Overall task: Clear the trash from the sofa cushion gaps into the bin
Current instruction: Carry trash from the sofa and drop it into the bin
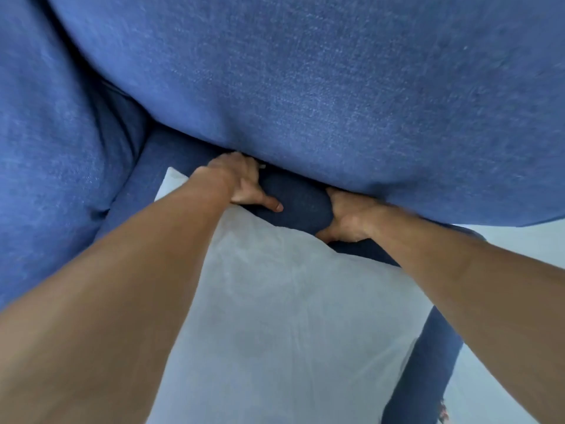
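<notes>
From the head camera, a large blue sofa cushion (305, 87) fills the upper part of the view, its lower edge lifted over a darker blue rounded part of the sofa (293, 203). Both bare arms reach forward to that edge. The left hand (241, 182) has its fingers tucked up under the cushion's edge, out of sight, with the thumb stretched out across the dark blue fabric. The right hand (345, 215) is curled around the same edge further right, fingers hidden beneath the cushion and thumb pressed on the dark fabric below. Both hands are closed on the cushion. Under the arms lies a pale grey surface (275, 301), creased like cloth, touching the dark blue part. A dark blue trouser leg (428, 362) shows at lower right. No trash and no bin show here.
</notes>
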{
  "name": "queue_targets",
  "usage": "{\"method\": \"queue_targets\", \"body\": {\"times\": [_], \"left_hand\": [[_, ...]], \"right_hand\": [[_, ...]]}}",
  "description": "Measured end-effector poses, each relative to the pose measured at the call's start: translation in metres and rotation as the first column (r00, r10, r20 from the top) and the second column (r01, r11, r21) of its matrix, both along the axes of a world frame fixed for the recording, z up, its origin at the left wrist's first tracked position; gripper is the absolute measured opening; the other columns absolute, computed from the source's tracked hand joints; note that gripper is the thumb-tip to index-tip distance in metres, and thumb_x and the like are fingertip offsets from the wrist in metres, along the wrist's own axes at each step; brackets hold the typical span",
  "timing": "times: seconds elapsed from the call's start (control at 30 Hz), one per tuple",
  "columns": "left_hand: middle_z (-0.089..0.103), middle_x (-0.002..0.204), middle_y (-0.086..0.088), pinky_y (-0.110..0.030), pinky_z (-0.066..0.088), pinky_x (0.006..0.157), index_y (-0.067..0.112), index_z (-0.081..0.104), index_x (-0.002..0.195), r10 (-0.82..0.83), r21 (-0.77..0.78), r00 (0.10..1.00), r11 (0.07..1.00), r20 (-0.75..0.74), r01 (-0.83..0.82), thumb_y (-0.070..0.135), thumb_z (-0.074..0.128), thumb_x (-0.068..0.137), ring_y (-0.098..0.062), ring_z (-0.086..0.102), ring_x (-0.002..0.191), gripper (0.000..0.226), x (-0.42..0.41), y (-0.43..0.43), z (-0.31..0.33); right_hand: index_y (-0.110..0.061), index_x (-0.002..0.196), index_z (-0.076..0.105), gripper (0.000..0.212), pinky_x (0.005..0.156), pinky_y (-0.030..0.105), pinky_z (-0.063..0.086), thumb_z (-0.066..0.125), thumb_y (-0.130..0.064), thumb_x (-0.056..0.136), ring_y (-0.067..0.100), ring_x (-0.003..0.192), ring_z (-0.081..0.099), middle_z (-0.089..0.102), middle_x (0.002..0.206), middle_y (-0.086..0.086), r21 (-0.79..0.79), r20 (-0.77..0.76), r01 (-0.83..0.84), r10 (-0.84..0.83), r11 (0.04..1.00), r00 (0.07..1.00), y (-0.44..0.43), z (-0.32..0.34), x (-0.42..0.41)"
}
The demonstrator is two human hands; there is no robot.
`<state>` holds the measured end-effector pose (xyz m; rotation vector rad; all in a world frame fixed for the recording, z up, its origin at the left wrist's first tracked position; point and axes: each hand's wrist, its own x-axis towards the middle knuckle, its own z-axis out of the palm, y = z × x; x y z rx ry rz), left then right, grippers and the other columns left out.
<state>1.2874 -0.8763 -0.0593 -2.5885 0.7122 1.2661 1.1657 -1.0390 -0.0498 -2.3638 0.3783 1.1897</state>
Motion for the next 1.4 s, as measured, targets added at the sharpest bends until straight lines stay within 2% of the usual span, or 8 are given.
{"method": "queue_targets", "body": {"times": [0.17,0.3,0.47,0.67,0.83,1.03,1.17,1.4], "left_hand": [[0.054,0.131,-0.005,-0.036,0.046,0.098,0.022,0.059,0.126,0.036,-0.046,0.996,0.998,0.076,-0.033,0.052,0.073,0.073,-0.029,0.054,0.118,0.062,-0.018,-0.004,0.023],[0.052,0.133,-0.012,-0.038,0.044,0.099,0.017,0.056,0.132,0.05,-0.037,0.984,0.998,0.169,-0.044,0.02,0.056,0.092,-0.033,0.053,0.121,0.04,-0.023,-0.007,0.031],[0.048,0.135,-0.016,-0.04,0.042,0.103,0.015,0.055,0.133,0.179,-0.068,0.947,0.984,0.267,-0.167,0.019,0.057,0.093,-0.036,0.05,0.122,0.04,-0.034,-0.014,0.044],[0.057,0.122,-0.012,-0.035,0.044,0.089,0.019,0.063,0.121,0.355,-0.149,0.882,0.934,0.309,-0.324,0.018,0.057,0.091,-0.033,0.052,0.115,0.03,-0.064,-0.015,0.068],[0.064,0.114,-0.006,-0.033,0.05,0.083,0.02,0.068,0.113,0.491,-0.168,0.844,0.87,0.215,-0.463,0.024,0.058,0.089,-0.027,0.059,0.103,0.026,-0.105,-0.013,0.1],[0.064,0.097,-0.01,-0.031,0.045,0.064,0.014,0.071,0.094,0.684,-0.287,0.671,0.73,0.286,-0.621,0.029,0.062,0.087,-0.029,0.059,0.082,0.019,-0.123,-0.003,0.225],[0.067,0.087,-0.011,-0.034,0.051,0.066,0.009,0.07,0.088,0.775,-0.407,0.472,0.626,0.421,-0.665,0.032,0.059,0.086,-0.029,0.063,0.085,0.025,-0.175,0.017,0.393],[0.065,0.076,-0.009,-0.037,0.055,0.071,0.007,0.072,0.092,0.832,-0.561,0.215,0.512,0.511,-0.65,0.042,0.056,0.09,-0.027,0.064,0.076,0.038,-0.226,0.07,0.553]], "right_hand": [[-0.02,0.138,0.041,0.076,0.098,0.033,0.039,0.071,-0.052,0.076,0.028,0.124,0.047,0.048,0.138,0.007,-0.126,0.117,-0.059,0.074,0.99,0.99,0.002,0.024,-0.018],[-0.018,0.126,0.053,0.039,0.099,0.034,0.042,0.063,-0.027,0.09,0.029,0.12,0.052,0.054,0.131,0.009,-0.123,0.186,-0.064,0.087,0.99,0.979,-0.004,0.039,-0.018],[-0.015,0.105,0.061,0.018,0.082,0.031,0.045,0.056,-0.007,0.09,0.025,0.091,0.055,0.056,0.101,0.008,-0.138,0.228,-0.115,0.145,0.984,0.963,-0.015,0.051,-0.018],[-0.015,0.11,0.062,0.021,0.071,0.031,0.044,0.054,-0.009,0.091,0.032,0.1,0.061,0.06,0.111,0.012,-0.196,0.294,-0.187,0.24,0.963,0.925,-0.026,0.066,-0.041],[-0.012,0.108,0.061,0.021,0.066,0.03,0.042,0.046,-0.008,0.093,0.028,0.082,0.049,0.048,0.095,0.009,-0.15,0.317,-0.185,0.224,0.971,0.922,-0.033,0.103,-0.048],[-0.008,0.109,0.065,0.026,0.077,0.039,0.056,0.049,-0.005,0.089,0.032,0.088,0.061,0.06,0.103,0.013,-0.128,0.456,-0.251,0.282,0.959,0.844,-0.043,0.218,-0.014],[-0.006,0.115,0.06,0.035,0.07,0.035,0.05,0.05,0.003,0.082,0.032,0.095,0.061,0.062,0.115,0.015,-0.11,0.617,-0.348,0.338,0.931,0.711,-0.037,0.371,-0.023],[-0.006,0.104,0.062,0.026,0.068,0.029,0.044,0.046,0.002,0.085,0.033,0.094,0.059,0.061,0.109,0.015,-0.182,0.763,-0.445,0.411,0.877,0.499,0.011,0.524,-0.025]]}}
